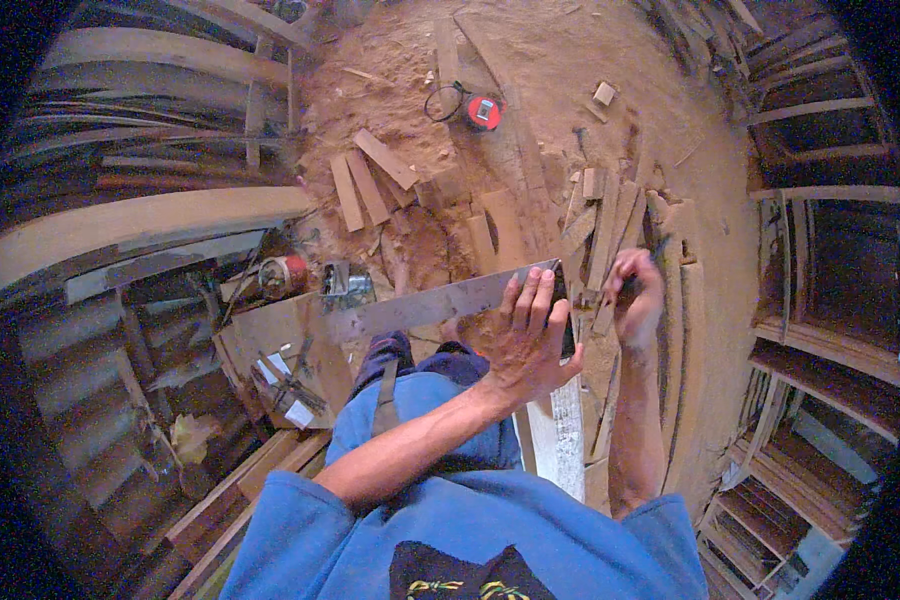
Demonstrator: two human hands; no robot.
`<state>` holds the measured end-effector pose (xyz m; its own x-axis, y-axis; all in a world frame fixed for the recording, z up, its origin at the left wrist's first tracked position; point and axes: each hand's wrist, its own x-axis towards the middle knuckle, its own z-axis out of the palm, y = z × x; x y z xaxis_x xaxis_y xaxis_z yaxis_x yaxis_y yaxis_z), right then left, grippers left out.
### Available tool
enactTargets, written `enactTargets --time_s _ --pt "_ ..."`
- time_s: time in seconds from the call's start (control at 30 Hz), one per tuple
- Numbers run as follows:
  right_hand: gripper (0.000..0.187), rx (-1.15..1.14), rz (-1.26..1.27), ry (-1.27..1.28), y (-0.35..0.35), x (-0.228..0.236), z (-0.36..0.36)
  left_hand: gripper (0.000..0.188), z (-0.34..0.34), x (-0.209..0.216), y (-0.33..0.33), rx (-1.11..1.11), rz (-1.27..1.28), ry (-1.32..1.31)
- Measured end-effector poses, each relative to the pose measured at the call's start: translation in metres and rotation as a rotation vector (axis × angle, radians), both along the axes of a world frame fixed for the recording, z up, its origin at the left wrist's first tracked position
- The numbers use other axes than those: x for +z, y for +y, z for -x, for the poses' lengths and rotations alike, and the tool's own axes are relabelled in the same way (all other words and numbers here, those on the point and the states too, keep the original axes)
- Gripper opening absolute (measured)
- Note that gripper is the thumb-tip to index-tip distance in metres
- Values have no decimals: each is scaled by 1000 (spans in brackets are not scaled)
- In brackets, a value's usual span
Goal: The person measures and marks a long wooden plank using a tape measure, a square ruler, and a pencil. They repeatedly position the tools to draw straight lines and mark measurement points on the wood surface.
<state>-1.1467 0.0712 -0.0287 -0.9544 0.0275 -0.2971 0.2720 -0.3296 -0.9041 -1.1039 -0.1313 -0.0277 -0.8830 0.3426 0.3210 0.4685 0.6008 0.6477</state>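
A hand saw (420,307) with a long, flat greyish blade lies across in front of my lap, its dark handle end at the right. My left hand (530,345) is over that end, fingers laid across the blade and thumb by the handle, holding it. Just right of the saw, apart from it, my right hand (638,295) is raised with its fingers curled closed. Something dark shows between them, too blurred to name. Under my left wrist, a white board (567,435) runs beside my thigh.
Wood offcuts (365,185) lie on the sawdust-covered floor, with a red tape measure (484,112) beyond. Narrow wood strips (605,235) are stacked beyond my right hand. A red tin (283,275) stands at the left. Timber racks (160,60) and wooden frames (820,250) line both sides.
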Motion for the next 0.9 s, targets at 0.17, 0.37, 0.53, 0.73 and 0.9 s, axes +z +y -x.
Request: enactTargets --time_s 0.17,0.37,0.53,0.73,0.9 --pt "19 -17 -555 76 -51 51 18 71 -1 3 0 5 31 1" --pt "14 292 -917 444 -98 64 47 72 -4 5 0 0 52 -75" --pt "15 204 -1224 543 -76 77 46 72 -1 -1 1 4 6 4" --pt "14 164 -1041 659 -89 78 51 74 -4 0 0 7 4 11" --pt "13 269 -1146 580 -92 75 47 78 -2 1 0 0 -17 -49"
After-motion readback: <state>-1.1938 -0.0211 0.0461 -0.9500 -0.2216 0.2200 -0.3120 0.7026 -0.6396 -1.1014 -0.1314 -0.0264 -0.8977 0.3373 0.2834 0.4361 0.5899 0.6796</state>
